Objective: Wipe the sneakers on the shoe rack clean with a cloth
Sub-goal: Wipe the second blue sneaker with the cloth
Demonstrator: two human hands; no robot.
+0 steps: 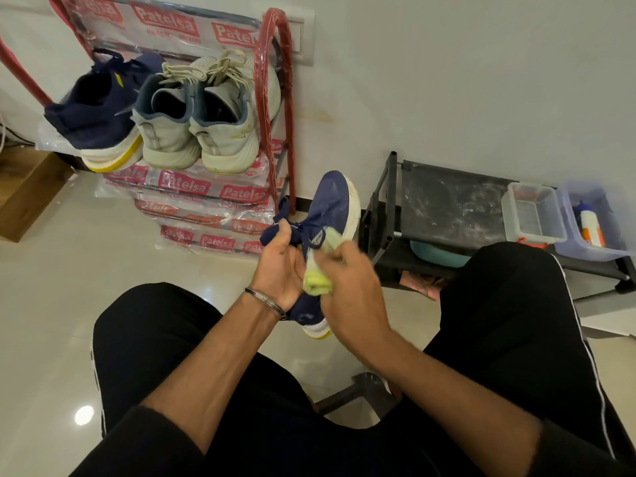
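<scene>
Two hands midair | left grip [280, 261] clamps navy sneaker [332, 204] | right grip [347, 280] clamps cloth [318, 280]

The shoe rack [275, 108] at far left has red tubes and shelves still wrapped in crinkled, shiny clear plastic, and it stands on a glossy pale tile floor [69, 304] that mirrors a lamp. The navy sneaker [332, 204] is matt knit cloth with a rough whitish sole; the yellow-green cloth [318, 280] looks soft and fluffy. At right, the low black rack [447, 204] has a dull, scuffed fabric top and carries translucent plastic bins [531, 215].
</scene>
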